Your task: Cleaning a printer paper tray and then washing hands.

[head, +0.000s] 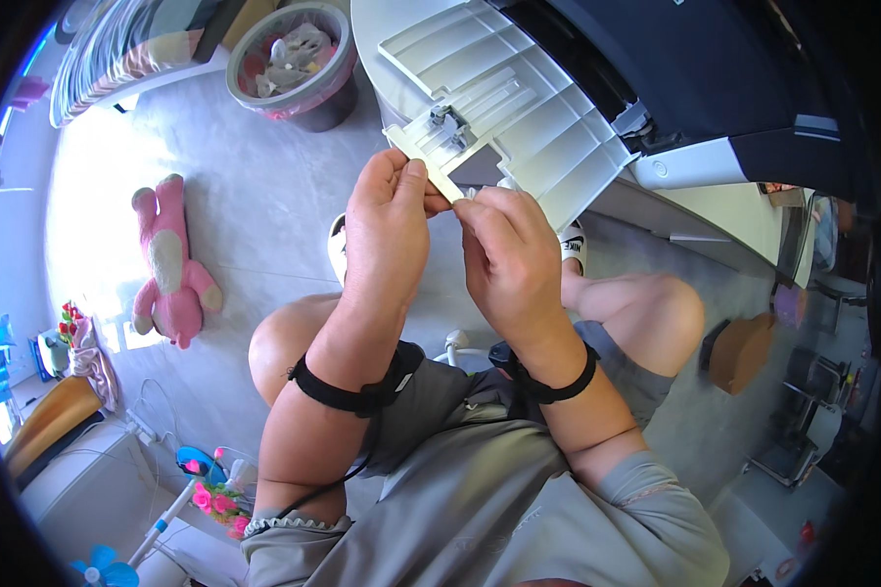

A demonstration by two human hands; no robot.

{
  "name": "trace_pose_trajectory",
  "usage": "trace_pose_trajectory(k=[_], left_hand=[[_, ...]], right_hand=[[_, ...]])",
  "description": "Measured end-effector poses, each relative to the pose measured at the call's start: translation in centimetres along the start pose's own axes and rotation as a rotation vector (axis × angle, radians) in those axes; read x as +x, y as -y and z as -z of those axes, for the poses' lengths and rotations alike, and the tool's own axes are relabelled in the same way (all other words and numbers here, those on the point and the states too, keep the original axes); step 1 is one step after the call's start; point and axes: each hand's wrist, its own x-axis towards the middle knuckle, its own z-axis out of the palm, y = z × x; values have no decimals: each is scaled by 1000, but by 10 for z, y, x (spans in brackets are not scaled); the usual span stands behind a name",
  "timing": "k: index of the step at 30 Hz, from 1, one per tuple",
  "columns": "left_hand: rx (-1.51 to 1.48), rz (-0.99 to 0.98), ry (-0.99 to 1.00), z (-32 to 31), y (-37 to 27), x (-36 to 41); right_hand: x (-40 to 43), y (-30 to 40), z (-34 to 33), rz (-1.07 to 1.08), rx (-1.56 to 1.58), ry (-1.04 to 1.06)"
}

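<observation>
A white plastic fold-down panel [558, 139] with ribs hangs out from a dark printer [690, 81]. My left hand [390, 205] grips the panel's near edge strip, thumb on top and fingers curled beneath. At the same strip's right end, my right hand [510, 257] pinches with thumb and forefinger; its other fingers are bent, and a small white part shows beside them. Just beyond my left hand, a grey plastic paper guide [451, 126] sits on the panel. A rectangular opening lies between the guide and my right hand. My fingertips partly hide the strip's underside.
A lined waste bin [291, 103] with crumpled plastic stands at the upper left. The printer rests on a white round-edged table [378, 44]. A pink plush toy [167, 264] lies on the grey floor at left. A brown object [741, 354] is at right; a white plug [457, 339] shows between my legs.
</observation>
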Motion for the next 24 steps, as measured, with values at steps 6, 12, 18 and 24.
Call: trace_pose_trajectory(k=[6,12,18,24], left_hand=[[10,-6,-16,1,-3,-2],[2,-25,6,2,0,-1],[51,-2,-6,4,4,1],[72,-32,2,3,4,1]], right_hand=[[5,12,3,-177,117,-14],[5,11,4,-312,328,-6],[-1,7,-10,-544,375,-61],[-1,9,-10,-602,365,-59]])
